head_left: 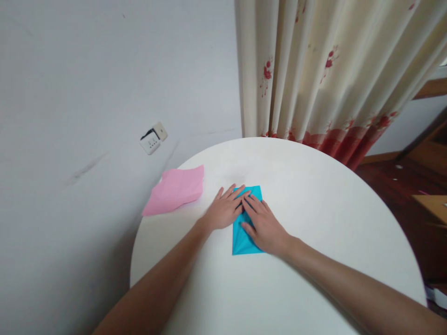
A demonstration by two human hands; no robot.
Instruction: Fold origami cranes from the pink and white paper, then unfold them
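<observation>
A folded blue sheet of paper (244, 242) lies flat on the round white table (314, 195), with crease lines fanning across its lower part. My left hand (225, 209) rests on its upper left edge, palm down with the fingers spread. Over the right side of the paper lies my right hand (263, 223), fingers stretched out and thumb apart. The fingertips of both hands meet near the paper's upper middle, and they hide part of it.
A pink sheet of paper (178, 190) lies at the table's left edge, by the wall (104, 83). A socket (151, 143) is set in that wall. Behind the table hangs a cream curtain (307, 70) with red flowers. Wooden furniture (433, 207) stands at the far right.
</observation>
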